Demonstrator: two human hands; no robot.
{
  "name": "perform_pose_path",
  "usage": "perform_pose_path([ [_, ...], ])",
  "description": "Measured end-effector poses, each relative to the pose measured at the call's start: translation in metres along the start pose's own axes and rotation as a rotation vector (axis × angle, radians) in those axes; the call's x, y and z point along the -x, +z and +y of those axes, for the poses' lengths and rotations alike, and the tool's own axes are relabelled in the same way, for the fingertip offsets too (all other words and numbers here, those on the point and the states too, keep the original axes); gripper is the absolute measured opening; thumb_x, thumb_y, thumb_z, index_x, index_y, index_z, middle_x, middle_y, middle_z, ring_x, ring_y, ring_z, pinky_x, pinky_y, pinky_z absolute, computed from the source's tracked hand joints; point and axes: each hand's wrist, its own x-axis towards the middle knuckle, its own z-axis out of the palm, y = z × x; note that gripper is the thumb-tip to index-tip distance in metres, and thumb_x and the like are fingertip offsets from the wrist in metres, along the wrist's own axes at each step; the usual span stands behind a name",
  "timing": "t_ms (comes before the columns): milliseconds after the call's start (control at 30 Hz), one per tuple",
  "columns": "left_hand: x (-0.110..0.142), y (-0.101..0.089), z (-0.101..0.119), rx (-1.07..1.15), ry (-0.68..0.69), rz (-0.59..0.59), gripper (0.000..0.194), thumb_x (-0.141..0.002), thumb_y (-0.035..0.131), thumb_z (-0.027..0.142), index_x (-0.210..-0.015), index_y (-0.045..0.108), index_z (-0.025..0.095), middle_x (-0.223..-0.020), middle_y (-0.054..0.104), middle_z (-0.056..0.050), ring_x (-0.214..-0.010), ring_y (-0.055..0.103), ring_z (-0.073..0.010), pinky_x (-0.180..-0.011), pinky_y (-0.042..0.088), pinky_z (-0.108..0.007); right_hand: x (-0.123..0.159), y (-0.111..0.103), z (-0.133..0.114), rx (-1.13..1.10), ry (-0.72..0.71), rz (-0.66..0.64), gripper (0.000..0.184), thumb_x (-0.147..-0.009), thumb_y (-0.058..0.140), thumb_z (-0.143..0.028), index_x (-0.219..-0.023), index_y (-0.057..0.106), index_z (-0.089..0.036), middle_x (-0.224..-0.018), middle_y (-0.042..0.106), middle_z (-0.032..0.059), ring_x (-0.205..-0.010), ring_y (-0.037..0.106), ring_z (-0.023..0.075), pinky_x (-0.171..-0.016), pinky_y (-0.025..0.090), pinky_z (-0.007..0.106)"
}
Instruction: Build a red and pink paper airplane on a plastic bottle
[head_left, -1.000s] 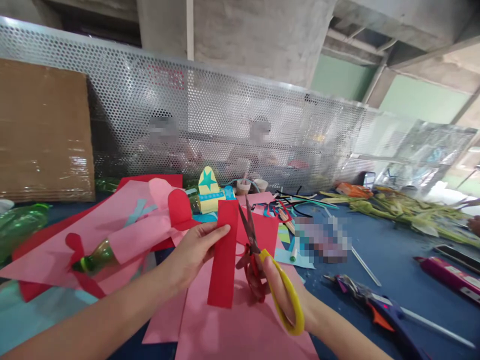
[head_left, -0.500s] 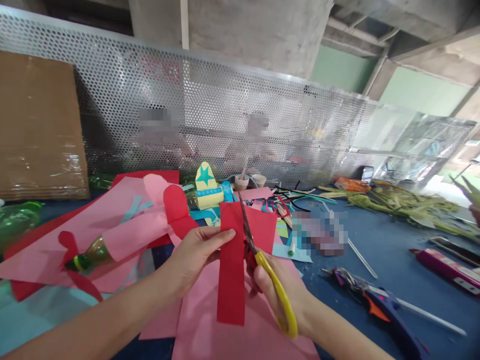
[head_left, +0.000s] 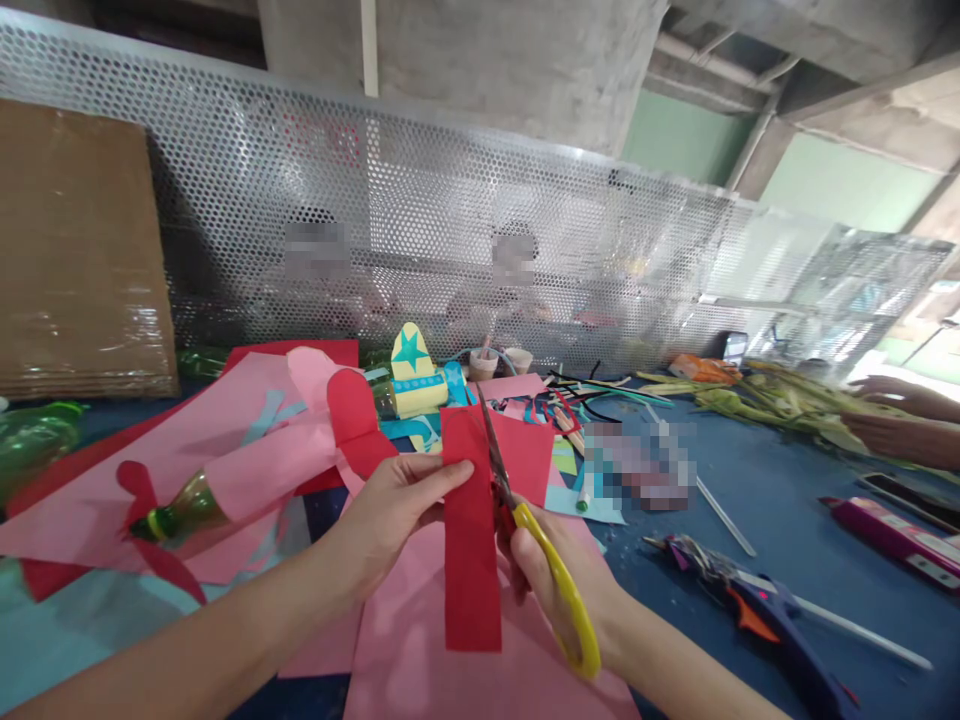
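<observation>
Between the thumb and fingers of my left hand (head_left: 409,500) is a long red paper strip (head_left: 472,570), held upright. My right hand (head_left: 551,570) is closed round the yellow handles of a pair of scissors (head_left: 574,610). The blades point up and away, right along the strip's right edge. Behind the blades, a wider piece of red paper (head_left: 529,455) shows. Beneath both hands lies a pink paper sheet (head_left: 420,650). To the left is a green bottle wrapped in pink paper (head_left: 270,470), with red paper pieces on it.
A hot glue gun (head_left: 757,600) and a purple box cutter-like tool (head_left: 892,535) lie at right. Beyond them, another person's hands (head_left: 900,420) are over green stalks (head_left: 795,405). A perforated metal screen (head_left: 450,230) and a cardboard sheet (head_left: 75,250) stand behind.
The red strip's lower end has shifted slightly right, and the scissors have moved a little with it. At the far right, another person's hands have come lower over the stalks.
</observation>
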Motion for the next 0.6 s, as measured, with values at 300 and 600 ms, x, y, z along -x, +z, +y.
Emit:
perform_pose_path([
  [300,0.001,0.002,0.001,0.011,-0.001,0.011,0.019,-0.067,0.077,0.036,-0.074,0.077,0.018,-0.073,0.075,-0.003,-0.072,0.067,-0.0167,-0.072,0.053,-0.025,-0.001,-0.001,-0.01,0.098,0.015,0.039,0.049,-0.089,0.026,-0.067,-0.083,0.048,-0.024,-0.051,0.042,-0.0036,-0.047,0.038,0.0136,-0.049,0.031,0.027],
  [600,0.002,0.001,0.002,0.018,-0.012,0.036,0.018,-0.067,0.077,0.035,-0.073,0.076,0.018,-0.075,0.076,-0.003,-0.075,0.068,-0.0179,-0.071,0.053,-0.025,-0.002,-0.003,-0.019,0.016,0.031,0.047,0.055,-0.082,0.029,-0.075,-0.072,0.041,-0.022,-0.053,0.037,-0.0039,-0.047,0.035,0.0104,-0.045,0.03,0.023],
])
